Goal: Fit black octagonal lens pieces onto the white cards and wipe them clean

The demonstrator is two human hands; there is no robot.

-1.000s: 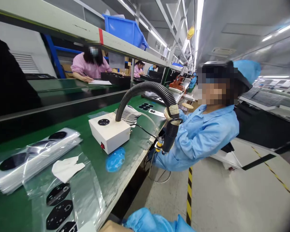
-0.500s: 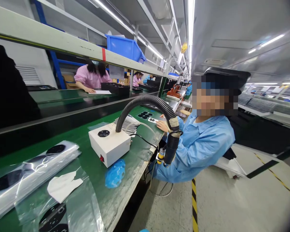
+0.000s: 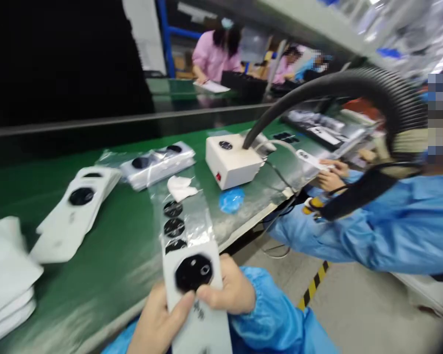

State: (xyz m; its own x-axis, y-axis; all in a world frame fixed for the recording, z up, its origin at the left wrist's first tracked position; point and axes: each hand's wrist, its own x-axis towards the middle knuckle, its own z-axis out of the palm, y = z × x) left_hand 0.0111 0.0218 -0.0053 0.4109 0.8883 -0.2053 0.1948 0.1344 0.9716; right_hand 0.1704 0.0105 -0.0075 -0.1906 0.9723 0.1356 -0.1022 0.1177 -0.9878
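Both my hands are at the bottom of the view. My left hand (image 3: 157,319) and my right hand (image 3: 229,290) grip the sides of a white card (image 3: 201,327) with a round black perforated disc (image 3: 194,273) on it. Ahead of the card lies a clear plastic film (image 3: 180,221) holding a row of similar black discs. A stack of white cards (image 3: 74,206) rests left of my hands, and a clear bag of cards with black discs (image 3: 157,164) lies farther off.
A white box (image 3: 231,162) with a black corrugated hose (image 3: 354,83) stands on the green belt table (image 3: 114,246), with a blue plastic bag (image 3: 231,200) beside it. A co-worker in a blue smock (image 3: 391,236) sits at the right, handling a small white card.
The view has swung left and down. My hands have come into view holding the white card. The co-worker's hands have moved from the hose and table edge to a small card.
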